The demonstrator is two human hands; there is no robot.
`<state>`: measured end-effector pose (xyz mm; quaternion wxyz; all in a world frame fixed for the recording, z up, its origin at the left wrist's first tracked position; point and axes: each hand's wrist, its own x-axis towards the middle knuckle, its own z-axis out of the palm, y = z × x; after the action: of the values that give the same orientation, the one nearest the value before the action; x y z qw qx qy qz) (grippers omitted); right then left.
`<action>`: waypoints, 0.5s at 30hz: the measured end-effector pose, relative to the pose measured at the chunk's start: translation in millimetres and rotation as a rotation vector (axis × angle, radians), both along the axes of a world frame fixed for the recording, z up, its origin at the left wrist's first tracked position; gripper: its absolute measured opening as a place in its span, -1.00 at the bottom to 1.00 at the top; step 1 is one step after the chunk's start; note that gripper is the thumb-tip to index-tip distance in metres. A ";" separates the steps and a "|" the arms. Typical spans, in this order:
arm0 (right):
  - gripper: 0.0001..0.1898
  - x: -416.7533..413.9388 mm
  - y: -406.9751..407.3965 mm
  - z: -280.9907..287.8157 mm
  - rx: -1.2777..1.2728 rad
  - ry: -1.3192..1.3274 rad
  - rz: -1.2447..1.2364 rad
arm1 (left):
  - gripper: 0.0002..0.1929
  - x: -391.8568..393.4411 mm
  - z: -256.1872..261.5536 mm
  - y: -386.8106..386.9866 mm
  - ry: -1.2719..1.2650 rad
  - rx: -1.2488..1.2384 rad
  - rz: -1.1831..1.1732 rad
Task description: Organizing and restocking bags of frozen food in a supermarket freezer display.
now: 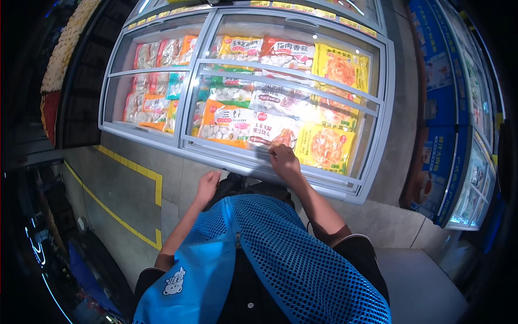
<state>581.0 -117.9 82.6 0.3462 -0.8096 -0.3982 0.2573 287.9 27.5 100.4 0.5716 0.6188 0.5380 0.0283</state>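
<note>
A chest freezer point(283, 167) with sliding glass lids stands before me. My right hand point(285, 162) is over its front part, fingers curled with nothing visible in them; whether it touches the glass I cannot tell. Under the glass near that hand lie a white-and-red bag of frozen food point(279, 127), a yellow packet of frozen flatbread point(325, 146) and an orange-and-white bag of frozen dumplings point(226, 125). My left hand point(209, 184) hangs lower, short of the freezer's front edge. Its fingers are folded in, and I see nothing held.
More frozen bags point(153, 109) fill the freezer's left section. Price labels point(297, 8) line its far edge. Blue-sided freezers point(441, 158) stand at the right. Yellow tape point(129, 164) marks the tiled floor on the left. A dark bin-like object point(99, 263) is at lower left.
</note>
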 end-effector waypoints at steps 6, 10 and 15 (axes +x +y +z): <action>-0.81 -25.3 -17.0 4.4 0.021 -0.025 -0.021 | -0.53 18.9 14.9 2.2 -0.018 -0.118 0.028; -0.83 -40.0 -19.2 11.2 -0.019 0.012 -0.044 | -0.57 14.8 8.9 15.2 -0.071 -0.149 0.041; -0.84 -61.3 -24.7 4.1 -0.044 -0.091 -0.045 | -0.59 -9.9 4.9 39.5 -0.123 -0.141 0.035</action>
<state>519.7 -142.6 86.7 0.3155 -0.8367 -0.3894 0.2209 278.1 67.0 105.3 0.6449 0.5647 0.5135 0.0384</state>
